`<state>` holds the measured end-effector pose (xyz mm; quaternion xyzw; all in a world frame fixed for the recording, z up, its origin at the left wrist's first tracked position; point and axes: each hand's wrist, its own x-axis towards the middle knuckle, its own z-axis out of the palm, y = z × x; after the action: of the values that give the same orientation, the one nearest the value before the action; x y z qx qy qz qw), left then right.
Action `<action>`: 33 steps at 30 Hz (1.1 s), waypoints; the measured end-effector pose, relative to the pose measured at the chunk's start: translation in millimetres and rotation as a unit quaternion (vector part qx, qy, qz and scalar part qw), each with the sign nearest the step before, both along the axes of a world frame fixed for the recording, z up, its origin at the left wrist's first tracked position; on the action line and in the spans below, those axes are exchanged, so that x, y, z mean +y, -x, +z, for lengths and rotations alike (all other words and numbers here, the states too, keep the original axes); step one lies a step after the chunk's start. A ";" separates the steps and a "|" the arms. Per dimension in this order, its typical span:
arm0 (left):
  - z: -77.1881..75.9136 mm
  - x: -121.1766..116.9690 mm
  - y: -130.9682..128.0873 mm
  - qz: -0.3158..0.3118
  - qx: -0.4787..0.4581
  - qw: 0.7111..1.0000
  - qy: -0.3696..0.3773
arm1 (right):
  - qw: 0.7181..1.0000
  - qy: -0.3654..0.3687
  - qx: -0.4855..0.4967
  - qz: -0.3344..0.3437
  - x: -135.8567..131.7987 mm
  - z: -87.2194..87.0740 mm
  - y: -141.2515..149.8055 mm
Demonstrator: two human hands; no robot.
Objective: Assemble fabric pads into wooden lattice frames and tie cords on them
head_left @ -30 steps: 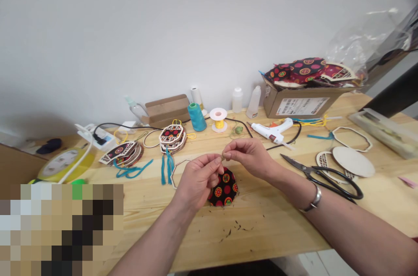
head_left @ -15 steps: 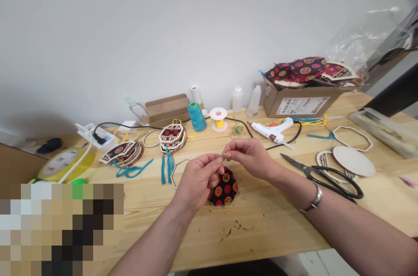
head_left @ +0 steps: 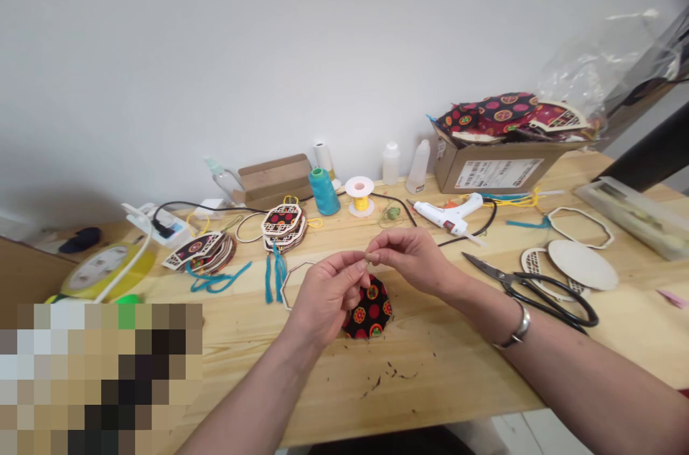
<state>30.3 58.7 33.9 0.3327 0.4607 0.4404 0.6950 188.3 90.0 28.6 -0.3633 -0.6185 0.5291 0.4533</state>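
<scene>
Head view: a tiny thin strand [head_left: 369, 259] is pinched between the fingertips of the left hand [head_left: 334, 288] and the right hand [head_left: 405, 258]; both grips are closed on it, tips nearly meeting, presumably because so small a piece can't be held any other way. Its exact shape can't be told. It is held up off the counter [head_left: 457, 376], above the far edge of a patterned fabric piece [head_left: 371, 311], which is laid flat and partly hidden by the left hand. Dark snippets [head_left: 390, 372] are scattered nearer the body. Scissors [head_left: 504, 279] are laid beyond the right forearm, handles turned rightward, likely for easy reach. The glue gun [head_left: 453, 215] is rested on its side, farther back. The blue thread cone [head_left: 324, 194] is stood on its base, probably so it can't roll. Finished-looking ornaments [head_left: 283, 224] are piled at left, probably to save space.
</scene>
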 end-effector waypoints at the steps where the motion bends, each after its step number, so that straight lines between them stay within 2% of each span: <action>1: -0.2 0.3 0.0 0.002 -0.001 1.000 -0.001 | 1.000 -0.002 -0.002 -0.002 -0.1 0.2 -0.1; 9: -1.0 -0.1 0.1 0.018 0.021 1.000 -0.011 | 1.000 -0.015 -0.018 -0.005 -0.6 0.4 -1.0; 20: -1.3 0.3 0.4 0.010 0.029 0.999 -0.018 | 1.000 0.013 0.005 0.008 -1.1 0.6 -0.5; 33: -1.1 -1.2 0.3 0.018 0.017 1.000 -0.018 | 1.000 0.014 0.000 0.020 -2.7 3.2 0.0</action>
<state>30.1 57.6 32.7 0.3444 0.4705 0.4550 0.6731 188.2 87.3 31.9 -0.3570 -0.6180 0.5470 0.4375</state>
